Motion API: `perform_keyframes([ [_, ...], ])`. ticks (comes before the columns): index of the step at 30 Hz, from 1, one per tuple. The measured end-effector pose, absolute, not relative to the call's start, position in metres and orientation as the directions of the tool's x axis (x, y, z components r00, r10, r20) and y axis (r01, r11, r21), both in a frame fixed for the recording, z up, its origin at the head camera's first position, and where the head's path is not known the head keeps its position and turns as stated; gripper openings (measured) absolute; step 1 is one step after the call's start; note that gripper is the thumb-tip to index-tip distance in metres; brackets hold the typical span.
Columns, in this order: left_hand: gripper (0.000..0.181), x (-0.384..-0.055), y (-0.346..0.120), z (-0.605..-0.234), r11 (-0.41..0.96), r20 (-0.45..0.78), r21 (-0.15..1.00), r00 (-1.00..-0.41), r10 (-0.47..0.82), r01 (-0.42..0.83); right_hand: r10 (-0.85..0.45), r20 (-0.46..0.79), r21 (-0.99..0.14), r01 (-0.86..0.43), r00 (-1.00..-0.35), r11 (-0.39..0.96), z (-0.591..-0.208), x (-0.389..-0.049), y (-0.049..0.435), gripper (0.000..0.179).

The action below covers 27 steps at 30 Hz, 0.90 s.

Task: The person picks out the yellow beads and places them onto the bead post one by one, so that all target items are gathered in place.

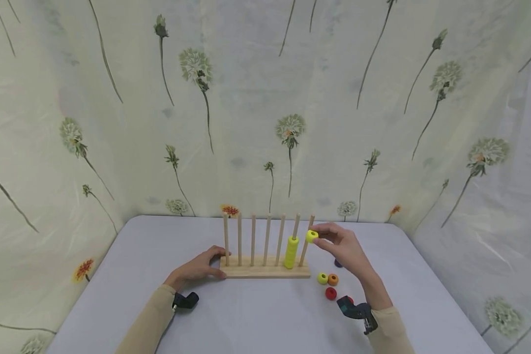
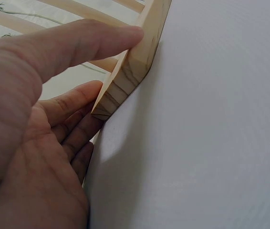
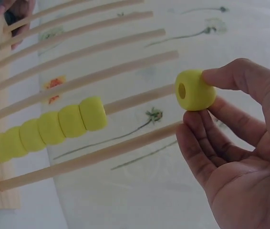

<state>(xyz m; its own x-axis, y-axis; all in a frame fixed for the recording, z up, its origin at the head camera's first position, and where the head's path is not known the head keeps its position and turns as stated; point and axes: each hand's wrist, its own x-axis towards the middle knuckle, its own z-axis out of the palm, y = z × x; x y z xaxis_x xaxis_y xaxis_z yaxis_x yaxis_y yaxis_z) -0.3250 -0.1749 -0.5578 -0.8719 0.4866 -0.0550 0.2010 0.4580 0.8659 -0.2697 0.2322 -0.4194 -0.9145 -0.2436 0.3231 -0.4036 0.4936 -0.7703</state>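
A wooden rack (image 1: pixel 265 274) with a row of upright pegs stands on the table. My left hand (image 1: pixel 198 267) holds its left end, the thumb on the near side of the base and the fingers behind it. A stack of several yellow beads (image 1: pixel 291 253) fills the lower part of the second peg from the right. My right hand (image 1: pixel 348 250) pinches another yellow bead (image 3: pixel 201 91) between thumb and fingers, up near the tops of the two right-hand pegs. The bead's hole faces the tip of the stacked peg in the right wrist view.
Right of the rack lie a loose yellow bead (image 1: pixel 322 279), an orange bead (image 1: pixel 333 280) and a red bead (image 1: pixel 331 293). A dark blue bead (image 1: pixel 338 264) and a second red one are partly hidden by my right arm. A flower-patterned curtain (image 1: pixel 248 123) hangs behind the table.
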Motion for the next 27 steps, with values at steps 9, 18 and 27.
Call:
perform_keyframes([
  [9,0.065,-0.323,-0.173,-0.557,0.447,-0.064,0.876,-0.876,0.479,0.180,-0.230,0.333,-0.801,-0.403,-0.915,0.443,-0.410,-0.275,0.232,0.036],
  [18,0.065,-0.325,-0.173,-0.558,0.463,-0.063,0.867,-0.879,0.473,0.187,-0.233,0.346,-0.819,-0.414,-0.909,0.398,-0.397,-0.281,0.232,0.037],
  [27,0.064,-0.325,-0.173,-0.557,0.455,-0.048,0.868,-0.879,0.474,0.197,-0.216,0.370,-0.820,-0.427,-0.903,0.382,-0.387,-0.291,0.226,0.038],
])
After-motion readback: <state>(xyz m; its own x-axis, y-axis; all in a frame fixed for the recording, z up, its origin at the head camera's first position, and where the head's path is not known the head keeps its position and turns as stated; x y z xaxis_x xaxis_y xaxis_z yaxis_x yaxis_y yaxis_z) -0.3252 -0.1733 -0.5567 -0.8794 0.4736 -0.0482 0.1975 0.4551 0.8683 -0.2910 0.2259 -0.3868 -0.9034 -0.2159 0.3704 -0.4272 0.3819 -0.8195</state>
